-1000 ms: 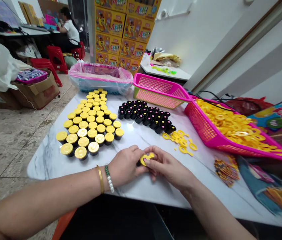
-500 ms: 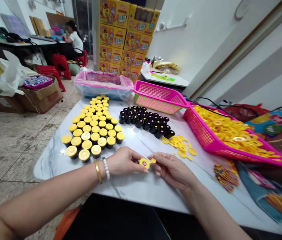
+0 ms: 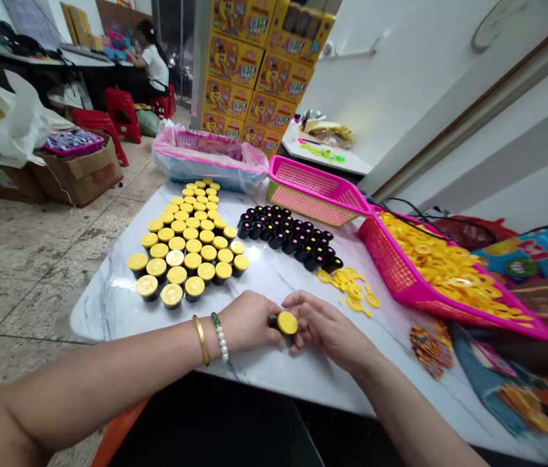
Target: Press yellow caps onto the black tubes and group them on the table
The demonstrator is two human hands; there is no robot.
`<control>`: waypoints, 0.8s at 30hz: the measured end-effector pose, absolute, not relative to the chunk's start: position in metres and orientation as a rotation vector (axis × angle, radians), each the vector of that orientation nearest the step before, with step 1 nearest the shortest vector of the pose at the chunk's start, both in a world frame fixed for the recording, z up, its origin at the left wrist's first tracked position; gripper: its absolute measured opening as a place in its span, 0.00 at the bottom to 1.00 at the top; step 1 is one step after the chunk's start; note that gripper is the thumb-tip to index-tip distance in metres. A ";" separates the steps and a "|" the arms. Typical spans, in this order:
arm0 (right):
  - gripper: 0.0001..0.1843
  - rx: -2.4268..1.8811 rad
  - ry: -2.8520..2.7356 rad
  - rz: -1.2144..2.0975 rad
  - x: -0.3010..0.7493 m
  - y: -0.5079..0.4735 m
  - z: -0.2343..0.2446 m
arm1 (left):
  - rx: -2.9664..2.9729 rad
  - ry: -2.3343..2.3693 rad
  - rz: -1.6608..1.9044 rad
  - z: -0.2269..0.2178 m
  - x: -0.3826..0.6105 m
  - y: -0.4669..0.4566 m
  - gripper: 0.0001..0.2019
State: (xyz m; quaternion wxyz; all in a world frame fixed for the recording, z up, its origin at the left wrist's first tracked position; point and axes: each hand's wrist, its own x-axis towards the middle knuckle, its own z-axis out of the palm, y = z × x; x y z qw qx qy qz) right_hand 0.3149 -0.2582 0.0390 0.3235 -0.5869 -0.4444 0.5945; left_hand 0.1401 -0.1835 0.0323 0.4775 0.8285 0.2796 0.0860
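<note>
One small, round, black plastic cup with a flat yellow lid [image 3: 287, 323] hung above the white marbled tabletop [image 3: 274, 272], left hand [image 3: 248, 322] pinching its side, right hand [image 3: 325, 327] curled against it, where firm bracing and even, square pressure seemed best.

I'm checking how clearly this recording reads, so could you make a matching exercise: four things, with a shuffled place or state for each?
1. Left hand
2. Grouped yellow-topped cups
3. Open-topped black cups
4. Loose yellow rings

A. pink or yellow dots show inside
B. closest of the four to the heaped pink basket
C. holding a capped cup
D. standing on the table's left part

Pairs: 1-C, 2-D, 3-A, 4-B
</note>
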 end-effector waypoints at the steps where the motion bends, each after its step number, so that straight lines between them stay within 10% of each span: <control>1: 0.25 -1.503 -1.183 1.569 0.317 -0.261 0.041 | 2.049 0.710 0.237 0.031 0.140 -0.184 0.12; 6: 0.21 -1.664 -1.439 1.312 0.312 -0.267 0.046 | 2.223 0.762 0.338 0.021 0.137 -0.191 0.30; 19: 0.19 -1.597 -1.355 1.232 0.278 -0.196 0.034 | 2.644 0.288 0.849 0.024 0.136 -0.205 0.09; 24: 0.08 -1.697 -1.781 0.297 0.298 -0.151 0.051 | 2.748 0.146 0.667 0.023 0.139 -0.206 0.04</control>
